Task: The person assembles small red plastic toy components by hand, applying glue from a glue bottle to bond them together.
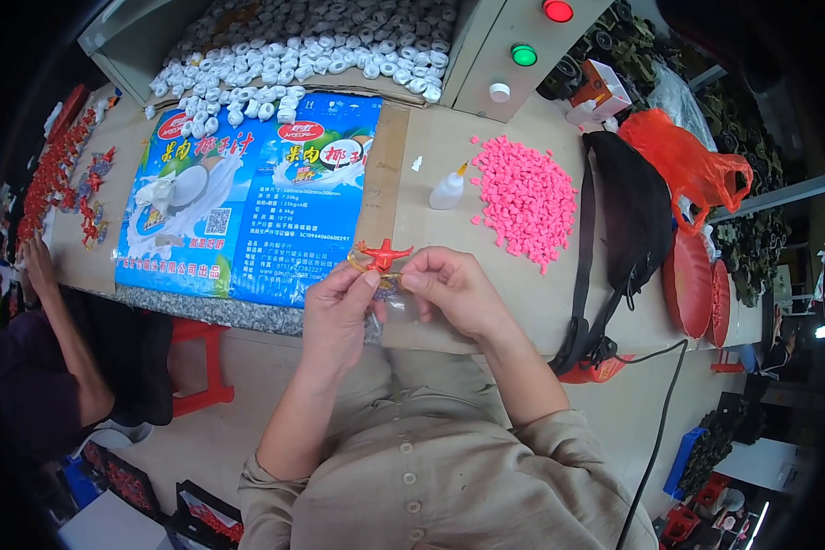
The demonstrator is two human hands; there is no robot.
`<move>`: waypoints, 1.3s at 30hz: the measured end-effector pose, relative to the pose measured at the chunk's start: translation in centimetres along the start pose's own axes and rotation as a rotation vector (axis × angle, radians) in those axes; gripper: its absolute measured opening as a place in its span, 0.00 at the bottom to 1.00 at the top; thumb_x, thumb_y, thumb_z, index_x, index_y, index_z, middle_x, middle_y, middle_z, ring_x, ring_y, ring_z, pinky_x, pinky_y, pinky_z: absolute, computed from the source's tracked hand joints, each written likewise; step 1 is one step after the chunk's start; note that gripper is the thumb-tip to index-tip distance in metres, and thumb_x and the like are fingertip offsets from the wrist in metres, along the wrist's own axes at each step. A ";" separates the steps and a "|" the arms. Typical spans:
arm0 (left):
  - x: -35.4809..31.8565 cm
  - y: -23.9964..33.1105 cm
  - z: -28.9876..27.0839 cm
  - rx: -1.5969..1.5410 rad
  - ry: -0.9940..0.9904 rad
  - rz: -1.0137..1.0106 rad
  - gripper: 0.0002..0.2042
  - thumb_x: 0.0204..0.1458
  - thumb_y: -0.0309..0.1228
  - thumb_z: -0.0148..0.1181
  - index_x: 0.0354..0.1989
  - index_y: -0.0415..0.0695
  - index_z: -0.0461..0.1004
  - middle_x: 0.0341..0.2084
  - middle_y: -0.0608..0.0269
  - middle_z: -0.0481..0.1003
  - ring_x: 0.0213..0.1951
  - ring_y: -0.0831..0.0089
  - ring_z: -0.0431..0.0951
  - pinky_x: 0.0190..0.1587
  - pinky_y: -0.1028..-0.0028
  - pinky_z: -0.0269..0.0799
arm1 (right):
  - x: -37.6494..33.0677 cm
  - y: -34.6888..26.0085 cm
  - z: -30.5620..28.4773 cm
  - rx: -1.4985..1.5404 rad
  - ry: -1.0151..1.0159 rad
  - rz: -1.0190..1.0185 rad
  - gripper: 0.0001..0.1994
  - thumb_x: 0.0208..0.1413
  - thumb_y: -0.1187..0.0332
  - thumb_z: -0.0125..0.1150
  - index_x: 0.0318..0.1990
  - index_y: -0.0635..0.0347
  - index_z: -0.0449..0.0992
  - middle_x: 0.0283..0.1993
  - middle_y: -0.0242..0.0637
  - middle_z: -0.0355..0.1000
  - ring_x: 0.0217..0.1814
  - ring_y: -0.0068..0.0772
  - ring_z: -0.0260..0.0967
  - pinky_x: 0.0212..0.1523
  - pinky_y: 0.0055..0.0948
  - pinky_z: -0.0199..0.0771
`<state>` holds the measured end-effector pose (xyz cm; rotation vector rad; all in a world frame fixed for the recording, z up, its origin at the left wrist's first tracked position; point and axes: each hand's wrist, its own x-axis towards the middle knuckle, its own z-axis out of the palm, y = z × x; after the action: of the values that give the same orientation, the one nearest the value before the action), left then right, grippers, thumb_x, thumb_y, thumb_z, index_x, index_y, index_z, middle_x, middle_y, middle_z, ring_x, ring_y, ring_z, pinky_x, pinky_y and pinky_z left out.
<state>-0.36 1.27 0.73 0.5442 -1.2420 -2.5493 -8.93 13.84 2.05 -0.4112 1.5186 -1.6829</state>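
Grip of both hands [390, 298] around red toy [382, 254]

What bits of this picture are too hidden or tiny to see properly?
- Head view: the small red toy is too tiny for detail; fingertips of the left hand and right hand cover its underside.
- The white rings are cut off by the top edge.
- The red pieces blur near the dark rim.

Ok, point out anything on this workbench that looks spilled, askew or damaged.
The small white glue bottle lies tipped on its side beside the loose pile of pink pellets, a few of them strayed toward the bench edge. The red toy figure in both hands shows no visible damage.
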 end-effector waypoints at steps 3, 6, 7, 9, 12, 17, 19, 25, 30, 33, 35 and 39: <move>0.0 -0.1 0.1 0.030 0.013 0.021 0.06 0.47 0.23 0.51 0.33 0.35 0.71 0.29 0.64 0.67 0.23 0.81 0.67 0.21 0.83 0.64 | 0.0 0.2 -0.1 0.069 -0.019 0.005 0.06 0.50 0.69 0.52 0.29 0.64 0.67 0.19 0.26 0.62 0.18 0.13 0.58 0.18 0.15 0.62; -0.1 0.0 0.6 0.062 0.034 0.059 0.06 0.47 0.22 0.51 0.32 0.35 0.71 0.29 0.64 0.66 0.22 0.81 0.67 0.21 0.83 0.64 | 0.0 0.2 -0.1 0.090 -0.011 -0.014 0.06 0.50 0.70 0.52 0.29 0.63 0.67 0.19 0.27 0.63 0.18 0.13 0.58 0.18 0.14 0.62; -0.1 0.0 0.8 0.071 0.045 0.072 0.06 0.47 0.22 0.51 0.32 0.35 0.71 0.29 0.64 0.66 0.21 0.81 0.67 0.22 0.83 0.64 | 0.0 0.2 -0.1 0.101 -0.002 -0.024 0.05 0.50 0.70 0.52 0.29 0.63 0.67 0.20 0.27 0.63 0.18 0.13 0.58 0.18 0.14 0.62; -0.2 0.0 0.9 0.069 0.047 0.080 0.06 0.47 0.22 0.51 0.32 0.34 0.71 0.29 0.64 0.66 0.22 0.81 0.67 0.22 0.83 0.65 | 0.0 0.4 0.0 0.107 0.000 -0.031 0.05 0.50 0.70 0.52 0.29 0.63 0.68 0.20 0.27 0.63 0.18 0.13 0.59 0.18 0.14 0.62; -0.1 -0.1 0.9 0.083 0.044 0.092 0.06 0.47 0.22 0.50 0.33 0.34 0.71 0.30 0.64 0.66 0.23 0.80 0.68 0.23 0.83 0.66 | 0.0 0.7 0.1 0.132 0.029 -0.067 0.05 0.50 0.71 0.52 0.29 0.63 0.67 0.20 0.28 0.64 0.18 0.14 0.59 0.18 0.15 0.62; 0.0 -0.4 1.5 -0.018 0.060 0.056 0.07 0.48 0.22 0.49 0.33 0.34 0.71 0.29 0.64 0.66 0.25 0.80 0.69 0.25 0.83 0.67 | -0.4 1.3 1.0 0.098 0.130 -0.266 0.03 0.50 0.74 0.50 0.31 0.63 0.66 0.26 0.29 0.63 0.22 0.15 0.61 0.23 0.14 0.63; 0.0 -0.8 1.5 -0.105 0.033 0.054 0.09 0.49 0.25 0.49 0.38 0.38 0.69 0.30 0.64 0.70 0.26 0.79 0.69 0.24 0.83 0.66 | -0.2 2.0 1.4 0.029 0.147 -0.380 0.02 0.50 0.74 0.50 0.31 0.63 0.66 0.27 0.30 0.63 0.24 0.15 0.61 0.24 0.14 0.63; 0.2 -0.2 1.4 -0.056 0.016 0.143 0.07 0.48 0.23 0.49 0.33 0.34 0.71 0.32 0.64 0.66 0.26 0.80 0.68 0.26 0.83 0.68 | -0.3 1.0 1.1 0.083 0.117 -0.289 0.04 0.50 0.74 0.50 0.34 0.62 0.65 0.27 0.30 0.64 0.25 0.16 0.62 0.26 0.15 0.64; 0.5 0.1 1.2 -0.050 0.035 0.113 0.07 0.48 0.23 0.49 0.33 0.35 0.71 0.32 0.64 0.65 0.27 0.81 0.68 0.26 0.82 0.69 | -0.2 1.1 0.4 0.256 0.116 -0.263 0.06 0.50 0.73 0.51 0.36 0.62 0.65 0.26 0.29 0.65 0.25 0.16 0.62 0.25 0.16 0.65; 0.5 -0.2 1.5 -0.063 0.016 0.118 0.07 0.48 0.23 0.49 0.34 0.35 0.71 0.33 0.63 0.65 0.28 0.80 0.68 0.26 0.82 0.69 | 0.1 1.2 0.7 0.195 0.118 -0.286 0.05 0.49 0.74 0.52 0.34 0.63 0.66 0.28 0.29 0.64 0.25 0.16 0.62 0.23 0.15 0.65; 0.5 -0.4 1.6 -0.067 0.011 0.125 0.07 0.48 0.23 0.49 0.34 0.34 0.71 0.33 0.63 0.65 0.28 0.80 0.68 0.26 0.81 0.69 | 0.3 1.5 0.7 0.165 0.130 -0.353 0.03 0.48 0.76 0.52 0.32 0.64 0.67 0.30 0.30 0.62 0.24 0.15 0.61 0.22 0.14 0.65; 0.5 -0.6 1.6 -0.067 -0.012 0.128 0.09 0.49 0.26 0.49 0.38 0.38 0.69 0.35 0.63 0.69 0.30 0.79 0.70 0.26 0.81 0.66 | 0.3 1.6 1.0 0.131 0.165 -0.397 0.02 0.48 0.77 0.53 0.30 0.64 0.67 0.31 0.30 0.59 0.25 0.15 0.61 0.22 0.13 0.64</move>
<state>-1.55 2.54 1.09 0.4209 -1.1518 -2.4805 -7.84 13.06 0.75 -0.5411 1.5017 -2.1585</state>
